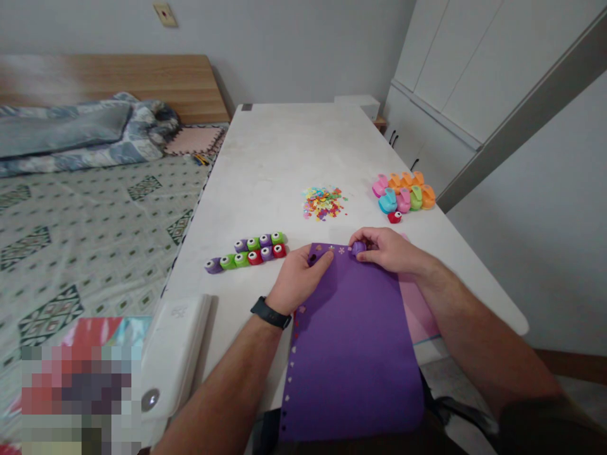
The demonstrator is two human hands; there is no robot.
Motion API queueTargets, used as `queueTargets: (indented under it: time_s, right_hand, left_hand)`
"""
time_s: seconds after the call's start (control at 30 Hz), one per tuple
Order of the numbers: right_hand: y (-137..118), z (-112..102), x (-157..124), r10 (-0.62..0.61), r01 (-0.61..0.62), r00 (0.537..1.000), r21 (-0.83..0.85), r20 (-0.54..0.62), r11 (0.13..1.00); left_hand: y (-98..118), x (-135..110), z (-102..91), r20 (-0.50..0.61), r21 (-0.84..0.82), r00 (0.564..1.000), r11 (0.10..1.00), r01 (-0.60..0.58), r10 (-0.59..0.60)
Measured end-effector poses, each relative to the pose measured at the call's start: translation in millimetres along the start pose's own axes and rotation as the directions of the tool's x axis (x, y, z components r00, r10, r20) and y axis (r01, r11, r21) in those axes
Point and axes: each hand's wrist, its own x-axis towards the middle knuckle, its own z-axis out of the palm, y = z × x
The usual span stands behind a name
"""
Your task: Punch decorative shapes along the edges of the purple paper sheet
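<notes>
A purple sheet of paper lies over the table's near edge, with small shaped holes along its left and top edges. My left hand pinches the sheet's top left corner, thumb on top. At the top edge, right of the punched flower shapes, my right hand grips a small purple craft punch, which sits on the paper's edge. Its underside is hidden. Pink paper lies partly beneath the purple sheet, below my right forearm.
Colourful paper cut-outs are heaped mid-table. Small craft punches stand in two rows at left; larger punches and a red one at right. A white device is at front left. A bed adjoins the table.
</notes>
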Motion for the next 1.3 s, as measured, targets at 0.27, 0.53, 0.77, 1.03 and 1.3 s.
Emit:
queueTargets:
  time_s: [0.27, 0.53, 0.77, 1.03, 1.3]
  right_hand:
    - [0, 0, 1, 0.006, -0.004, 1.0, -0.056, 0.029, 0.998]
    - [-2, -7, -2, -0.023, 0.029, 0.996, 0.076, -0.082, 0.997]
    - [-2, -3, 4, 0.11, -0.009, 0.966, 0.394, -0.235, 0.919]
    - [7, -3, 11, 0.12, 0.024, 0.951, 0.452, -0.286, 0.891]
    - [7, -1, 14, 0.159, 0.031, 0.932, 0.508, -0.327, 0.861]
  left_hand:
    - [0, 0, 0.7, 0.013, -0.003, 1.0, 1.0, -0.012, 0.012]
    - [-1, 1, -1.0, 0.0, 0.024, 1.0, 1.0, -0.01, 0.01]
    - [-4, 1, -1.5, -0.009, 0.034, 0.999, 0.999, -0.043, 0.043]
    - [-10, 1, -1.8, 0.009, 0.013, 1.0, 1.0, -0.001, 0.001]
    - [-4, -1, -4.4, 0.067, 0.105, 0.996, 0.993, -0.057, 0.051]
